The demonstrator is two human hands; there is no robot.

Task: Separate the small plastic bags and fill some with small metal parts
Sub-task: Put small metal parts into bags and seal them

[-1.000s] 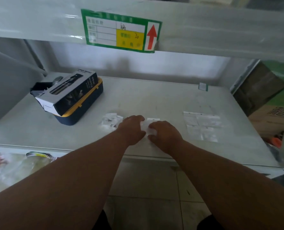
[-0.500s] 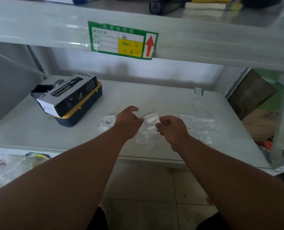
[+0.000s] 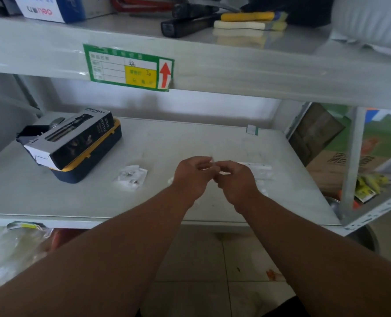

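A wide grey shelf (image 3: 190, 138) carries the things, and above it is an upper shelf (image 3: 235, 72) with a green and yellow label (image 3: 128, 67) with a red arrow on its front edge. On the upper shelf lie a black tool (image 3: 190, 26), a yellow and a white sponge (image 3: 247, 21) and a white and blue box (image 3: 50, 8).

At the left back of the grey shelf stands a dark blue case with a yellow rim (image 3: 91, 161), and a black and white carton (image 3: 71, 138) lies tilted on top of it. In front of the case, to its right, lies a small heap of plastic bags (image 3: 132, 176); something small and dark shows inside one of them. A second group of flat empty bags (image 3: 262, 172) lies at the right, partly behind the right hand.

Both forearms reach in from the bottom. The left hand (image 3: 191, 177) and the right hand (image 3: 236, 179) are raised a little over the middle of the shelf, very close together. Between the fingertips a thin clear bag (image 3: 210, 164) is held; the left thumb and fingers pinch one side and the right fingers are curled on the other side. So each grip is closed on this bag. The bag is blurred and I cannot tell if it is open or if something is in it
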